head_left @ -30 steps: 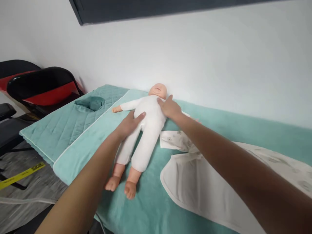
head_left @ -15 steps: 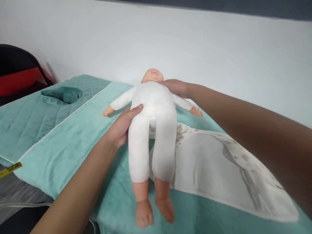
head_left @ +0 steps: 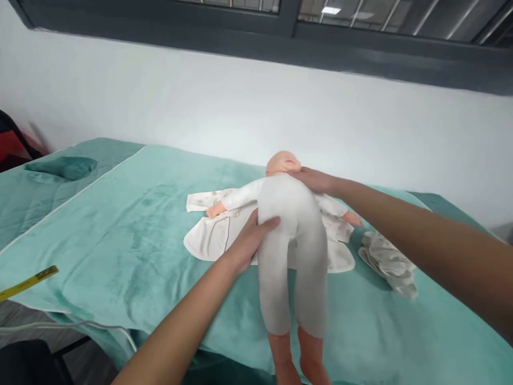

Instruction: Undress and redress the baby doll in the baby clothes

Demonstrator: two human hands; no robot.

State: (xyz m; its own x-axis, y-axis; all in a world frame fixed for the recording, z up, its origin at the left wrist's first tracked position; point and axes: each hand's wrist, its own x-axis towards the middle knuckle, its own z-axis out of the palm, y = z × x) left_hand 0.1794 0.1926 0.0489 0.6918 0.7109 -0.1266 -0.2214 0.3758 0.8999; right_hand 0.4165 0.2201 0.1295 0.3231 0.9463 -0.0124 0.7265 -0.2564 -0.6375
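A baby doll [head_left: 294, 240] in a white body suit is held face up above the teal blanket [head_left: 120, 240], head toward the wall, bare feet toward me. My left hand [head_left: 250, 238] grips its left side at the hip, thumb over the front. My right hand [head_left: 316, 179] is tucked under the neck and shoulder, fingers mostly hidden. A white garment [head_left: 212, 238] lies spread open on the blanket right beneath the doll's torso and arms.
A crumpled patterned cloth [head_left: 388, 262] lies on the blanket to the right. A quilted teal pad with a small folded teal cloth [head_left: 64, 167] is at the far left. A yellow tape measure [head_left: 28, 282] hangs at the left edge. White wall and dark window frame behind.
Both hands have lifted the doll off the blanket and carried it to the right, over the spread white garment. My view has swung right with it.
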